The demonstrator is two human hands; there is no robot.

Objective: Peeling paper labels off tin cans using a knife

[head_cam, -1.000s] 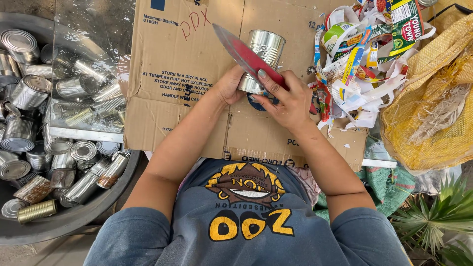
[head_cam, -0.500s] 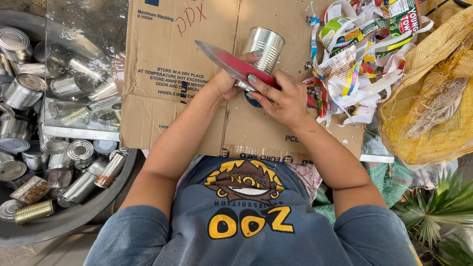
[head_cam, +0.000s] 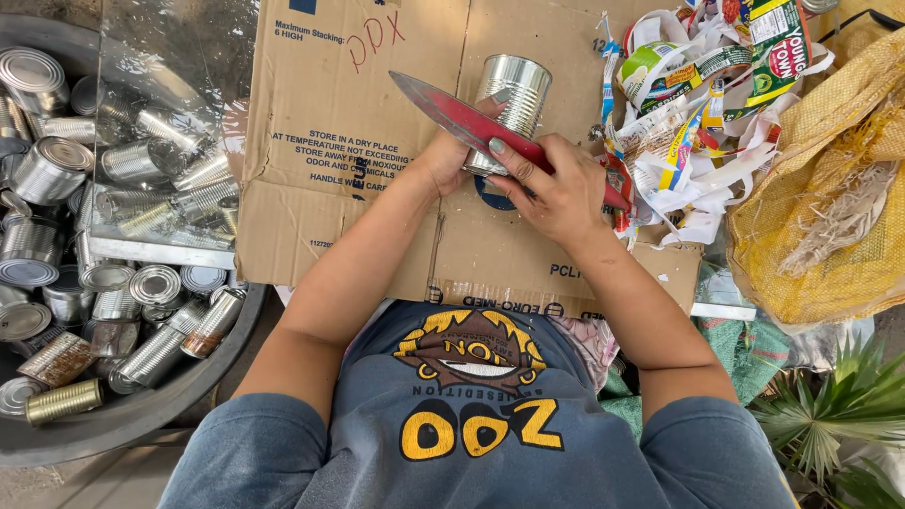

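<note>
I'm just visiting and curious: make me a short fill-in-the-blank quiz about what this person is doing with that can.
1. The right hand holds a knife with a ____ blade.
2. The left hand steadies a bare metal ____ on the cardboard.
3. The tub to the person's left is full of ____.
4. Torn paper labels are piled beside a ____ sack.

Missing words: red; can; cans; yellow

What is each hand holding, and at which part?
Left hand grips the bare tin can by its side; right hand holds the red knife by the handle.
</note>
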